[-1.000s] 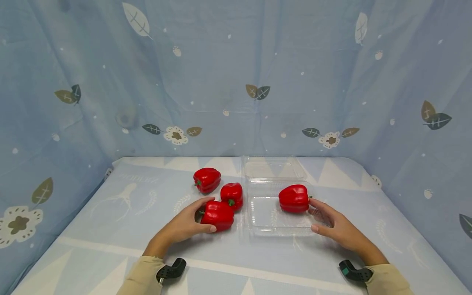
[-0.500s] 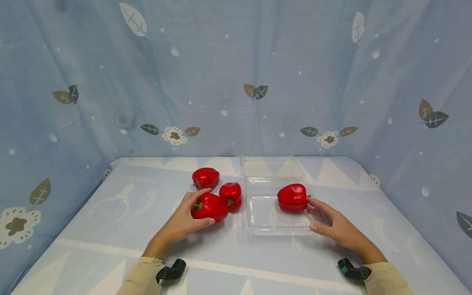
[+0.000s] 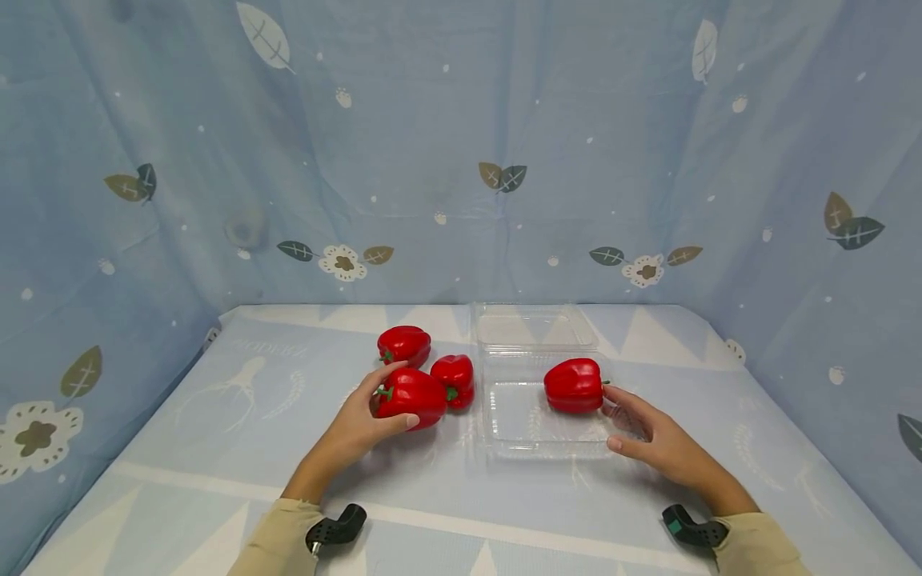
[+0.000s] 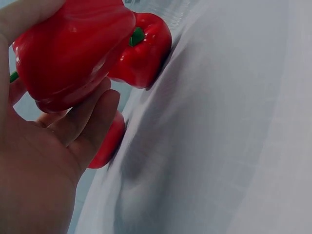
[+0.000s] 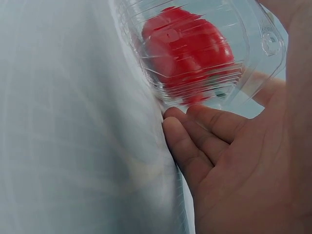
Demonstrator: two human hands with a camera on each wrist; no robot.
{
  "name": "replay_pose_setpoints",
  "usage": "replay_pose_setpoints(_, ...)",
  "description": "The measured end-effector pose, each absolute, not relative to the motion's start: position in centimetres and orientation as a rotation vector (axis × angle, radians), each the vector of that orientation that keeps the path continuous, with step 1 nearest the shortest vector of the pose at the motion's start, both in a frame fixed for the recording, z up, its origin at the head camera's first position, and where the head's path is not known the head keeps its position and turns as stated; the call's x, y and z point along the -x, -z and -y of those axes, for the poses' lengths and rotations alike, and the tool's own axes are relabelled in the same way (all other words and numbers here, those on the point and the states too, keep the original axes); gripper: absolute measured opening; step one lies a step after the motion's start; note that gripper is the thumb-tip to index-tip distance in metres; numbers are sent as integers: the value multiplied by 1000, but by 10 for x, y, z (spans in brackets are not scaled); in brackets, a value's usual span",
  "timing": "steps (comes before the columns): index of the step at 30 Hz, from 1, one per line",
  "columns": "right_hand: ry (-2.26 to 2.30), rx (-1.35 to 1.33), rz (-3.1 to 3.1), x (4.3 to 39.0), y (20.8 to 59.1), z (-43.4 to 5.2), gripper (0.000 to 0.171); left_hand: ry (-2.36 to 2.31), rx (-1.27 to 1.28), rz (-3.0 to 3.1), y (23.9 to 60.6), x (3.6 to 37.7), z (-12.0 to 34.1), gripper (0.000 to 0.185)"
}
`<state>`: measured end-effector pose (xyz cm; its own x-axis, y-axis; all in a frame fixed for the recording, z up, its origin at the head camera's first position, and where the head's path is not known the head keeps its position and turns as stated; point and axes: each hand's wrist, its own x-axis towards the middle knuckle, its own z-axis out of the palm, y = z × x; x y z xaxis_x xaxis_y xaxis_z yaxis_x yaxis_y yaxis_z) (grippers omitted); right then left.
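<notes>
1. Head view: left hand [image 3: 360, 424] curls round a red pepper [image 3: 409, 396] at centre frame, lifted just off the worktop [image 3: 216, 448]; right hand [image 3: 651, 436], fingers relaxed, steadies the clear tray [image 3: 504, 436] holding another pepper [image 3: 574, 386].
2. Left wrist: grip wraps the pepper [image 4: 73, 48]; the carry into the tray looks next.
3. Right wrist: fingers [image 5: 195, 146] touch the tray wall [image 5: 146, 73]. No writing visible.

One pepper [image 3: 573, 386] in the tray [image 3: 547, 448] — three peppers [image 3: 425, 376] left of it.

Staged recording booth: leaf-print curtains [image 3: 461, 160], covered table [image 3: 216, 448].
</notes>
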<state>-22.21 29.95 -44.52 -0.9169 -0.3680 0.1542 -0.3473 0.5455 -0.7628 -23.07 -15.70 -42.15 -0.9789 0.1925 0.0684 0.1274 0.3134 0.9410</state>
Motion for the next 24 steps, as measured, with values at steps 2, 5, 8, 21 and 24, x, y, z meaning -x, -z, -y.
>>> replay_pose_setpoints(2, 1356, 607, -2737, 222, 445, -299, 70, -1798, -300, -2492, 422, 231, 156, 83)
replay_pose_setpoints(5, 1366, 591, -2734, 221, 445, -299, 70, -1833, -297, -2479, 422, 231, 155, 87)
replay_pose_setpoints(8, 1372, 593, -2733, 221, 445, -299, 70, -1879, -304, -2461, 422, 230, 154, 86)
replay_pose_setpoints(21, 1345, 611, -2751, 220, 445, -298, 70, -1907, -363, -2434, 424, 229, 150, 75)
replay_pose_setpoints(24, 1343, 634, -2752, 219, 443, -298, 70, -1907, -385, -2442, 424, 229, 149, 73)
